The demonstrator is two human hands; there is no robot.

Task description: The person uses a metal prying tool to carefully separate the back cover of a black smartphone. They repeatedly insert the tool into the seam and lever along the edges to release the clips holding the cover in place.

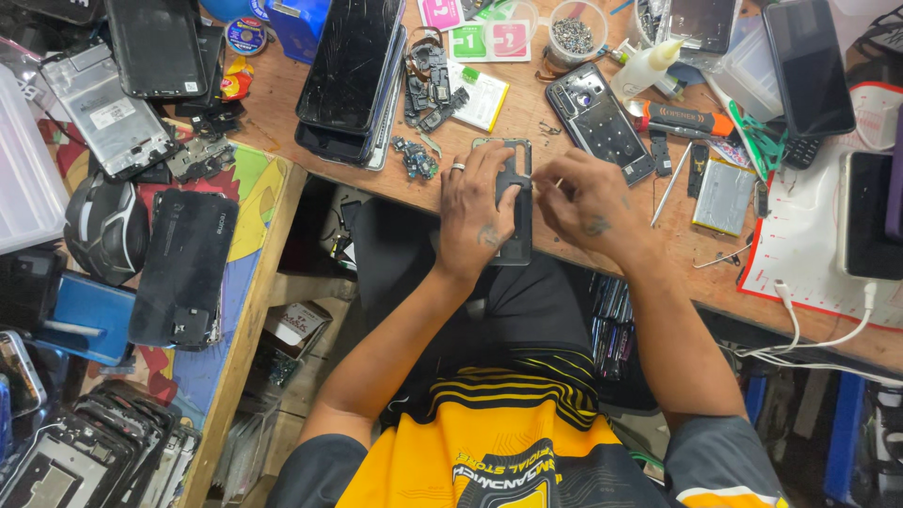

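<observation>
head view, phone frame: an opened phone frame (513,202) is lying at the near edge of the wooden workbench (564,235), partly over the edge, above the lap.
head view, left hand: the left hand (475,212) is pressed flat on the frame, fingers together and spread over it, a ring is worn on one finger.
head view, right hand: the right hand (588,202) is closed in a pinch just beside the frame's right side; what is pinched is too small to be told.
risk, slipping: the frame could be tipped off the edge if the pressing is eased, because part of it is not supported.
risk, small parts: a tiny part could be dropped to the floor and lost.
around, behind: loose black parts (428,85), a second open phone body (597,118) and a stack of cracked phones (353,75) are lying close behind.
around, right: an orange-handled tool (682,118), a glue bottle (644,66) and a battery (722,196) are near.
in the way: the bench is crowded, so little free room is left for the hands.
</observation>
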